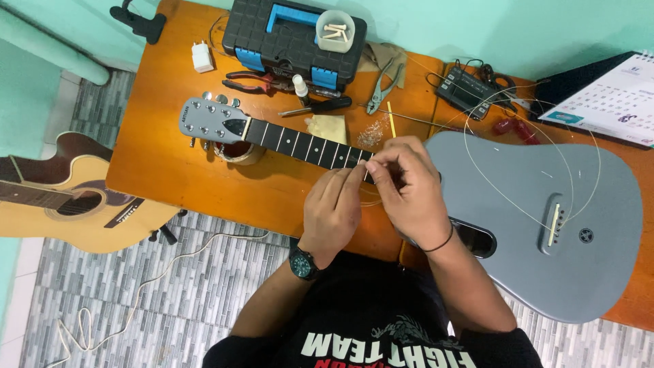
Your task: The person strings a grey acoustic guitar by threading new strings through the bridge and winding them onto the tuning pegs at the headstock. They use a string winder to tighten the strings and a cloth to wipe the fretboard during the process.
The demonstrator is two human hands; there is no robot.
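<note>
A grey acoustic guitar [538,225] lies across the wooden table [170,157], its grey headstock [211,123] pointing left and its black fretboard [300,144] running to my hands. My left hand [334,211], with a dark wristwatch, and my right hand [409,187], with a thin black wristband, meet over the upper frets, fingertips pinched on a thin guitar string [470,146]. Loose strings loop from the bridge [555,225] over the body.
A black and blue toolbox [279,48] with a cup of bridge pins [335,31] stands at the back. Pliers [248,82], cutters [383,85], a small bottle [300,87], a tuner [463,88] and a calendar [613,102] lie around. A tan guitar [61,197] rests on the floor at left.
</note>
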